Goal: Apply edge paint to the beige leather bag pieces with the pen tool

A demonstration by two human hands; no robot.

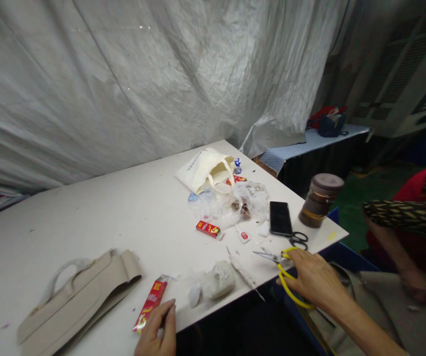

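Head view: right hand [311, 279] grips yellow scissors [283, 269]; left hand [158, 329] flat beside red packet [150, 302]; phone [280, 218] near.

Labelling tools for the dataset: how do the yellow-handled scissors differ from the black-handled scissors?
The yellow-handled scissors have long, thin yellow loops; the black-handled scissors have small round black ones. The yellow pair is gripped by the right hand at the table's near edge; the black pair lies untouched beside the black phone. The yellow pair's blades show, pointing left; the black pair's are hidden. Both rest on the white table.
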